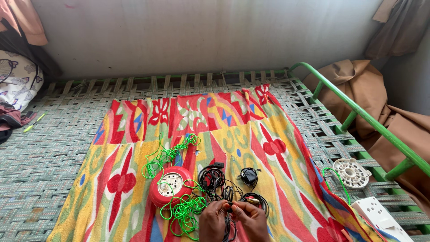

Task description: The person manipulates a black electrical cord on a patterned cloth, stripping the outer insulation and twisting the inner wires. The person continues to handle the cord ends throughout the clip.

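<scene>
Both hands sit at the near edge of the bed, the left hand (214, 219) and the right hand (251, 218) close together, fingertips pinched on a strand of the black cables (224, 184), which lie in a loose tangle on the cloth just beyond the knuckles and trail down between the hands. Beneath everything is the bed (53, 148), a woven strap surface in grey-green with a green metal rail (358, 112) running along its right edge. Spread over the middle of the bed is a patterned cloth (251, 134) in red, yellow and orange, reaching from near the far edge down to the near edge. On the cloth, just left of the black cables, lies a round red extension reel (171, 186) with a pale socket face, and a bright green cord (172, 154) loops away from it towards the far edge and piles up again beside the left hand. At the near right corner of the bed rests a white socket board (380, 219), and just beyond it a round white plastic disc (351, 172). A small black adapter (248, 176) sits among the cables, right of the reel.
</scene>
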